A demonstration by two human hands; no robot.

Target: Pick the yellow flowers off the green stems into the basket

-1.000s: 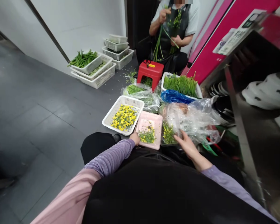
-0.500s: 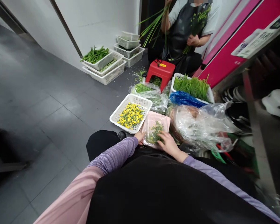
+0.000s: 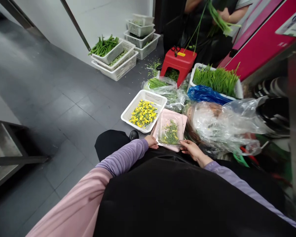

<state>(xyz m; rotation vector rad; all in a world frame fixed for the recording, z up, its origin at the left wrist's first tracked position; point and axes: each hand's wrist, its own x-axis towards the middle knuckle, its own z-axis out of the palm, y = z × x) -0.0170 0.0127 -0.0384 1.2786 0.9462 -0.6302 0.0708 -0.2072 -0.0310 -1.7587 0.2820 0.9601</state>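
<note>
A clear plastic tray (image 3: 160,133) lies on a pink tray (image 3: 183,122) close to my lap. Loose green sprigs with small yellow buds (image 3: 171,132) lie in the clear tray. My left hand (image 3: 151,142) is closed on its near left corner, with the thumb along the edge. At the near right corner, my right hand (image 3: 192,150) pinches the rim between thumb and fingers. Just beyond my left hand stands a white perforated basket (image 3: 155,95) holding yellow flowers with green stems (image 3: 143,114).
Plastic bags of greens (image 3: 170,90) and a bulky clear bag (image 3: 209,125) crowd the right side. Behind them are a basket of green stalks (image 3: 217,79) and a red stool (image 3: 180,61) with scissors (image 3: 175,50). A co-worker's hand (image 3: 223,14) holds stalks. Stacked baskets (image 3: 118,67) line the wall.
My right hand has left the sprigs and moved to the tray's near right corner. My left hand stays at the left corner. The co-worker's stalks have swung lower, and the view has shifted.
</note>
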